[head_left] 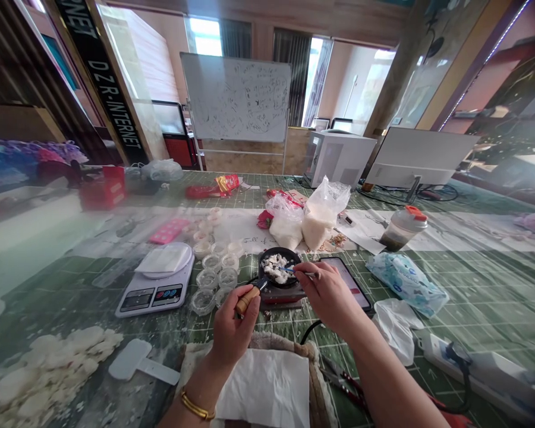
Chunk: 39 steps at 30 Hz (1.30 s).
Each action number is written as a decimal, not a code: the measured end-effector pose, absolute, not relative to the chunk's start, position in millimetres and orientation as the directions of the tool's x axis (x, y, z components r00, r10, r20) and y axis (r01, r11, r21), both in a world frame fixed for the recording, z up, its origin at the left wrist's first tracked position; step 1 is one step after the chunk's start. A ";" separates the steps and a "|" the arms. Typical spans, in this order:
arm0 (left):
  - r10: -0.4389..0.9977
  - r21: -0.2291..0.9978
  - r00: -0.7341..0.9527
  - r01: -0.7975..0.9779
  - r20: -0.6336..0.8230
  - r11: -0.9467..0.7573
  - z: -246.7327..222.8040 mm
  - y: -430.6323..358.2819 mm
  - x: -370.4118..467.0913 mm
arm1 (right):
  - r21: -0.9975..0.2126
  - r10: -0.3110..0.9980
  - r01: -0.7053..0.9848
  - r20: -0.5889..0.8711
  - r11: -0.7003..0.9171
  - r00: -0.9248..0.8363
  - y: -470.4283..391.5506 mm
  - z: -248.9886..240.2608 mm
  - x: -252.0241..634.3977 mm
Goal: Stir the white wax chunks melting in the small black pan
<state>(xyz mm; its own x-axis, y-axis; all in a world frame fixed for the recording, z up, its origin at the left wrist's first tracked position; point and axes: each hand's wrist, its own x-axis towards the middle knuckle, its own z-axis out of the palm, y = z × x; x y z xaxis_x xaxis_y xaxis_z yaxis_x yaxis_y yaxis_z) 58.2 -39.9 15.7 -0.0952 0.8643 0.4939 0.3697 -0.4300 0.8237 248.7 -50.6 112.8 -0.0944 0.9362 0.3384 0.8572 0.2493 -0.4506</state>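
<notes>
My left hand [232,326] is closed around the wooden handle [248,301] of a small black frying pan [262,266]. White chunks [276,268] lie in the pan, which rests on a small dark red hot plate [282,302]. Pinched in my right hand [323,291] is a thin, blue-grey stirring tool [287,269], its tip among the chunks; its exact kind is hard to make out. Left of the pan stand several clear round cups [207,278]. Below the hands, white paper [264,383] lies on a folded towel [323,386].
At left are a kitchen scale [156,288], a white scraper [136,361] and a pile of white flakes [49,362]. Bags of white granules [320,223] stand behind the pan. To the right lie a tablet [350,279], wipes [408,282], a shaker bottle [403,229], pliers [345,380] and a power strip [481,365].
</notes>
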 end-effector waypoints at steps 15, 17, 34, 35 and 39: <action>0.876 0.837 -0.096 0.361 0.473 -0.412 17.1 -40.2 58.6 | -0.533 0.920 0.774 0.359 0.341 -0.158 -51.6 109.8 239.5; 0.878 0.838 -0.100 0.366 0.469 -0.406 17.1 -40.4 58.4 | -0.515 0.926 0.791 0.342 0.329 -0.162 -49.7 107.7 238.4; 0.868 0.825 -0.088 0.371 0.488 -0.426 15.9 -40.5 57.5 | -0.463 0.912 0.856 0.410 0.230 -0.023 -37.8 100.5 251.1; 0.863 0.814 -0.084 0.385 0.499 -0.434 16.0 -40.2 57.5 | -0.452 0.922 0.866 0.387 0.215 -0.027 -37.4 100.7 252.4; 0.859 0.808 -0.078 0.394 0.505 -0.439 16.1 -39.1 57.8 | -0.449 0.931 0.870 0.365 0.202 -0.027 -37.8 103.4 256.4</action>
